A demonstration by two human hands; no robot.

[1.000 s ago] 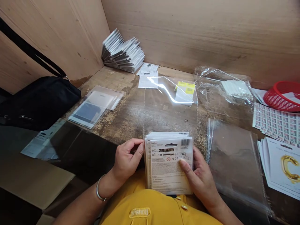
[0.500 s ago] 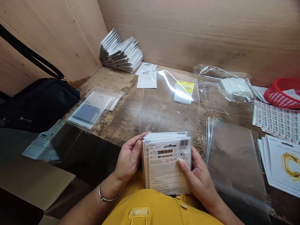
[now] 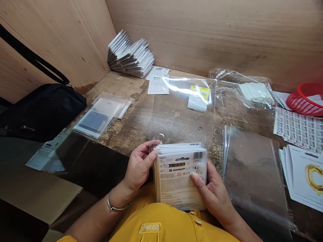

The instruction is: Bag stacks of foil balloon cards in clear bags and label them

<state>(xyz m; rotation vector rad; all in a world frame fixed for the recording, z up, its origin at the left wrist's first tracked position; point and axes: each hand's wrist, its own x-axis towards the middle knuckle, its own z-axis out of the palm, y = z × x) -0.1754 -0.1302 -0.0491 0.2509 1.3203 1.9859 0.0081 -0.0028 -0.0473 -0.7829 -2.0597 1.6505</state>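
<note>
Both hands hold a stack of printed white packets (image 3: 180, 183) upright at the table's near edge, low in the middle. My right hand (image 3: 214, 188) grips the stack's right side, its thumb across the front packet. At the upper left corner, my left hand (image 3: 142, 164) pinches the edges with thumb and fingers. The front packet shows a barcode, a hanging slot and small print. Just beyond the stack lies a large clear plastic bag (image 3: 181, 117), with a yellow and white label (image 3: 198, 99) seen through it.
Clear sleeves (image 3: 252, 161), gold-letter cards (image 3: 302, 178), sticker sheets (image 3: 297, 129) and a red basket (image 3: 306, 101) stand at the right. At the back left is a card pile (image 3: 131, 57). A black bag (image 3: 42, 111) and sleeved cards (image 3: 101, 114) are at the left.
My left thumb has shifted slightly right and up along the stack's edge, and the packets sit a little differently against each other. My right hand has hardly moved.
</note>
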